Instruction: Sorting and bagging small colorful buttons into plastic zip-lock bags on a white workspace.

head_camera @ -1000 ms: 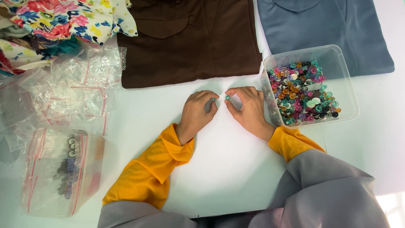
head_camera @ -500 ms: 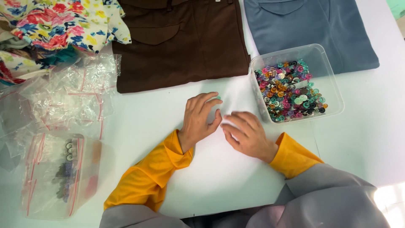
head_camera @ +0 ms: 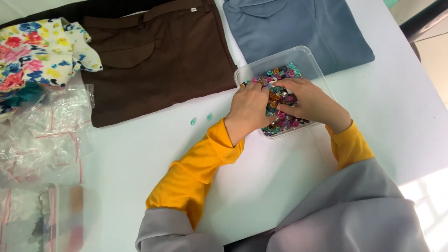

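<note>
Both hands, left hand [head_camera: 249, 108] and right hand [head_camera: 310, 100], dig in the button box [head_camera: 311, 63]. I cannot tell if fingers pinch any. Two green buttons [head_camera: 201, 119] lie left of the box.

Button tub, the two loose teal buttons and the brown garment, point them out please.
clear plastic button tub [head_camera: 305, 55]: head view, bare far rim.
two loose teal buttons [head_camera: 209, 116]: head view, on the right one.
folded brown garment [head_camera: 172, 60]: head view, middle of fabric.
</note>
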